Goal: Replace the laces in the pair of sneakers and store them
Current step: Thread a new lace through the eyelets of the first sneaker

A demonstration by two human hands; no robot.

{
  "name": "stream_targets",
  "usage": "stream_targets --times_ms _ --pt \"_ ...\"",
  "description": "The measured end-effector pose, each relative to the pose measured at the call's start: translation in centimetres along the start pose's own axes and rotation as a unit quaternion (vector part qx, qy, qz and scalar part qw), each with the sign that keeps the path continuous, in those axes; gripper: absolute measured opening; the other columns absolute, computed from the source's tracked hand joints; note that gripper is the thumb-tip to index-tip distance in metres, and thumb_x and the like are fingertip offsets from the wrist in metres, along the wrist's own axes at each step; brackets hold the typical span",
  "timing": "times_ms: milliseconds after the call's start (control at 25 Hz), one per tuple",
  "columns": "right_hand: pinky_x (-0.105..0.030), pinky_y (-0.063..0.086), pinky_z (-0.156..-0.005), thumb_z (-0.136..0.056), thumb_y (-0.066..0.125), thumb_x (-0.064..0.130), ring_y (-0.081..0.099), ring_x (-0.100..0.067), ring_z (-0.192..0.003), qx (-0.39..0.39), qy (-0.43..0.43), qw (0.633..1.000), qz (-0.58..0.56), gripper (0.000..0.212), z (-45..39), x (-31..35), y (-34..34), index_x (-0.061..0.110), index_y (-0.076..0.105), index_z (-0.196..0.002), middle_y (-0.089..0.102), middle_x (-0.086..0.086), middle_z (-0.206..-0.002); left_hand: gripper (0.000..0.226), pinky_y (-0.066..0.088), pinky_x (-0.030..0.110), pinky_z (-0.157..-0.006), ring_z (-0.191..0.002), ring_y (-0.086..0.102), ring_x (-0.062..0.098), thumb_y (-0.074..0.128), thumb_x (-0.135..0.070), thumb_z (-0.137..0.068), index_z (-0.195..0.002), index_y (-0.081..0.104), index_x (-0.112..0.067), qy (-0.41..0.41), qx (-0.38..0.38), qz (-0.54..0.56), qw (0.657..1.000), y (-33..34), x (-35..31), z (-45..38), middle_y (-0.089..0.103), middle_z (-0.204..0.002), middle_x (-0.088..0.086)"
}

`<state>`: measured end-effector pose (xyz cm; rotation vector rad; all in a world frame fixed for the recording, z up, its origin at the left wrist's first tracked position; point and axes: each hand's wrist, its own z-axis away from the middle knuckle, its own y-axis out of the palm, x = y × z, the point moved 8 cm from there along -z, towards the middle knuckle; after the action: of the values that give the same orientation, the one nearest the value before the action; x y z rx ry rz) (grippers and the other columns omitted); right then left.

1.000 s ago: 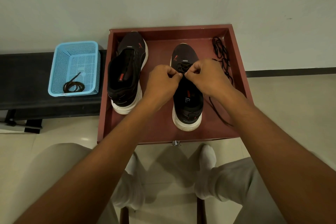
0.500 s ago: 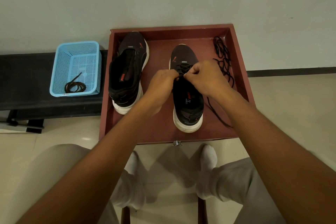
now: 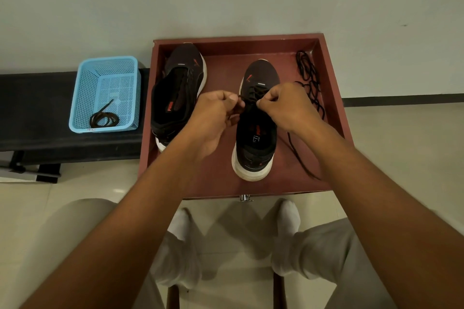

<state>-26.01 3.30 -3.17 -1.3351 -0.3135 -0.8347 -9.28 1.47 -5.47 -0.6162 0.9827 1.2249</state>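
Observation:
Two black sneakers with white soles stand in a red-brown wooden tray (image 3: pixel 334 98). The left sneaker (image 3: pixel 178 93) has no lace and its tongue gapes open. Over the right sneaker (image 3: pixel 256 138) both my hands work at the eyelets. My left hand (image 3: pixel 213 120) pinches a black lace at the shoe's left side. My right hand (image 3: pixel 288 108) pinches the lace at the right side. The lace's loose length (image 3: pixel 307 78) trails in loops along the tray's right wall and down toward its front.
A light blue plastic basket (image 3: pixel 82 98) sits on a black bench (image 3: pixel 32 113) left of the tray, with a coiled black lace (image 3: pixel 104 118) inside. The wall is close behind. My knees and white socks are below the tray's front edge.
My left hand has slid slightly left and down from the eyelets, drawing the lace out. My right hand stays pinched at the lacing.

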Motion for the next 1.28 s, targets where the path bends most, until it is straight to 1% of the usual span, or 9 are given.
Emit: stream_targets --times_ms 120,320,440,600,680,840,1000,1120,1280 --pt "-0.043 0.061 -0.073 -0.095 0.068 0.02 0.072 -0.032 -0.079 -0.001 -0.009 1.0 0.008 0.026 -0.1 0.4 0.2 -0.002 0.075 -0.084 0.075 -0.018 -0.084 0.017 0.051 0.021 -0.066 -0.075 0.065 0.009 0.056 -0.015 -0.103 -0.106 0.069 -0.004 0.02 -0.028 -0.101 0.994 0.0 -1.0 -0.5 0.066 -0.08 -0.001" --pt "-0.046 0.061 -0.073 -0.095 0.066 0.019 0.072 -0.033 -0.079 -0.008 -0.012 1.0 0.018 0.025 -0.2 0.4 0.2 -0.002 0.075 -0.085 0.075 -0.019 -0.085 0.01 0.059 0.031 -0.073 -0.075 0.069 0.01 0.075 -0.024 -0.09 -0.083 0.08 -0.019 0.172 -0.103 -0.424 0.883 0.9 -4.0 -0.6 0.074 -0.079 -0.003" --pt "-0.046 0.061 -0.072 -0.094 0.066 0.017 0.071 -0.035 -0.079 -0.012 -0.011 1.0 0.022 0.024 -0.2 0.3 0.3 -0.003 0.074 -0.084 0.074 -0.021 -0.085 0.015 0.056 0.031 -0.072 -0.073 0.066 0.01 0.068 -0.017 -0.095 -0.082 0.076 -0.016 0.165 -0.102 -0.38 0.904 0.6 -3.7 -0.4 0.071 -0.077 -0.003" --pt "-0.045 0.061 -0.075 -0.094 0.066 0.018 0.072 -0.035 -0.083 -0.006 -0.002 1.0 0.01 0.024 -0.5 -0.1 0.3 -0.004 0.075 -0.087 0.075 -0.02 -0.089 0.024 0.053 0.04 -0.091 -0.085 0.062 0.019 0.049 -0.011 -0.104 -0.085 0.064 -0.012 0.007 -0.004 -0.011 1.0 -1.0 -2.3 -0.1 0.061 -0.071 -0.001" --pt "-0.046 0.062 -0.075 -0.095 0.066 0.019 0.072 -0.034 -0.083 -0.002 0.0 1.0 0.012 0.024 -0.5 0.1 0.3 -0.002 0.075 -0.087 0.075 -0.02 -0.09 0.026 0.052 0.037 -0.084 -0.076 0.059 0.014 0.053 -0.021 -0.103 -0.085 0.067 -0.009 0.012 -0.017 -0.116 0.993 -1.3 -2.8 -0.1 0.059 -0.07 -0.002" --pt "-0.044 0.06 -0.07 -0.094 0.065 0.018 0.072 -0.033 -0.078 -0.007 -0.003 1.0 0.03 0.023 -0.3 0.5 0.2 0.0 0.075 -0.084 0.075 -0.018 -0.084 0.025 0.05 0.022 -0.064 -0.067 0.063 0.009 0.07 -0.033 -0.095 -0.087 0.079 -0.01 0.169 -0.064 -0.442 0.879 0.8 -5.1 0.1 0.07 -0.075 -0.001" --pt "-0.043 0.06 -0.073 -0.094 0.065 0.018 0.071 -0.033 -0.08 -0.008 -0.008 0.999 0.033 0.025 -0.3 0.4 0.2 -0.002 0.075 -0.084 0.075 -0.019 -0.086 0.015 0.047 0.012 -0.07 -0.07 0.064 0.0 0.069 -0.015 -0.095 -0.082 0.077 -0.016 0.163 -0.036 -0.334 0.928 0.0 -5.2 0.1 0.071 -0.076 -0.007" --pt "-0.043 0.061 -0.077 -0.095 0.066 0.019 0.072 -0.032 -0.084 -0.002 -0.002 1.0 0.018 0.025 -0.4 0.1 0.2 -0.003 0.075 -0.087 0.076 -0.019 -0.091 0.021 0.052 0.036 -0.09 -0.083 0.066 0.015 0.057 -0.013 -0.099 -0.083 0.071 -0.014 0.061 0.0 -0.168 0.984 -2.7 -4.7 -0.3 0.067 -0.073 -0.001" --pt "-0.046 0.062 -0.075 -0.095 0.066 0.02 0.072 -0.033 -0.083 0.007 0.0 1.0 0.025 0.026 -0.5 0.3 0.3 -0.003 0.075 -0.088 0.075 -0.02 -0.091 0.03 0.052 0.041 -0.082 -0.083 0.067 0.021 0.056 -0.032 -0.101 -0.093 0.073 -0.009 0.106 -0.034 -0.403 0.908 -1.7 -5.2 -0.3 0.07 -0.083 0.003"
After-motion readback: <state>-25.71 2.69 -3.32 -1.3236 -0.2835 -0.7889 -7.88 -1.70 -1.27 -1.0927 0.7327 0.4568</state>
